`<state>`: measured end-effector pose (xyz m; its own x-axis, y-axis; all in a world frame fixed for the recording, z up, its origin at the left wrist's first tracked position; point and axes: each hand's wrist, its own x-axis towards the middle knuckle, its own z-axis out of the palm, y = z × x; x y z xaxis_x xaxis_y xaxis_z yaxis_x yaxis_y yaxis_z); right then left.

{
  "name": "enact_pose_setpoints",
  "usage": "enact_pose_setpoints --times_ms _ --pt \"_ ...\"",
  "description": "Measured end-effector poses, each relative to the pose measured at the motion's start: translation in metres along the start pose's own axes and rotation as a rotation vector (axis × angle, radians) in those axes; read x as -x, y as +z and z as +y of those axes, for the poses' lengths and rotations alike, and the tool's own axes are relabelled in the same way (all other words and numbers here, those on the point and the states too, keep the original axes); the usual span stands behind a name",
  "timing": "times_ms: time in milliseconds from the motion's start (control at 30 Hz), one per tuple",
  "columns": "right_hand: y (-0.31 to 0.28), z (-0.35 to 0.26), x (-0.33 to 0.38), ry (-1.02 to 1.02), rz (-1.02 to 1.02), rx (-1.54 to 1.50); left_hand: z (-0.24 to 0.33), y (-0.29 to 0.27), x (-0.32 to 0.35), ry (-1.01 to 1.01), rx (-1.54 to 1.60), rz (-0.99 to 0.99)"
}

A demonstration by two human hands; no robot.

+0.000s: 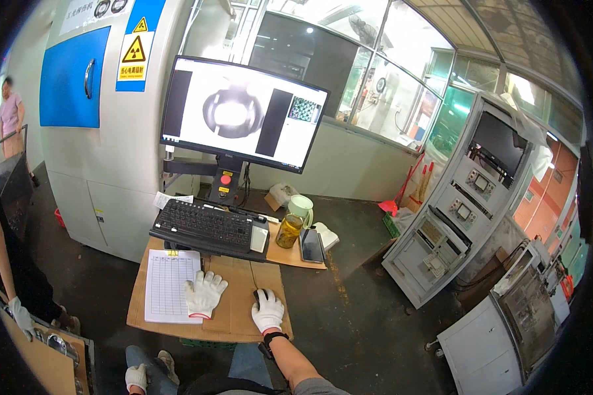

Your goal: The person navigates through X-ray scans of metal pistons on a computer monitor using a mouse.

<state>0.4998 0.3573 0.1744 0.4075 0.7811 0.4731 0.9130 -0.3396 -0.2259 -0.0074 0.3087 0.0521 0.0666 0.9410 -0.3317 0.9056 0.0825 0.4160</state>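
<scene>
My right hand [267,311], in a white knit glove with a dark band at the wrist, rests over a black computer mouse [262,295] on the cardboard-topped table [237,322]. Low at the left, my gloved left hand [136,376] lies by my leg, away from the table; its fingers are too small to read. A loose white glove [205,293] overlaps the printed form sheets [168,283], which a yellow clip holds at the top. Beyond these stands a black keyboard [201,224]. A monitor [240,112] above it displays a grey image of a round part with a bright centre.
A jar of yellowish liquid [288,232], a pale green mug [301,208] and a phone [311,245] stand right of the keyboard. A red button [226,180] sits under the monitor. A large cabinet [125,151] rises at left; a grey console [454,204] stands right. A co-worker's gloved hand [22,318] reaches in at left.
</scene>
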Motion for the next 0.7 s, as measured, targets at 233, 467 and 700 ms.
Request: enact_pose_setpoints --times_ms 233,467,700 --pt "0.001 0.002 0.001 -0.011 0.005 0.0 0.016 0.012 -0.002 -0.382 0.664 0.164" --pt "0.003 0.005 0.0 -0.036 0.007 -0.005 0.067 -0.039 0.032 -0.314 0.492 0.189" --pt "0.0 0.001 0.0 -0.038 0.025 0.007 0.065 -0.036 0.028 -0.405 0.494 0.157"
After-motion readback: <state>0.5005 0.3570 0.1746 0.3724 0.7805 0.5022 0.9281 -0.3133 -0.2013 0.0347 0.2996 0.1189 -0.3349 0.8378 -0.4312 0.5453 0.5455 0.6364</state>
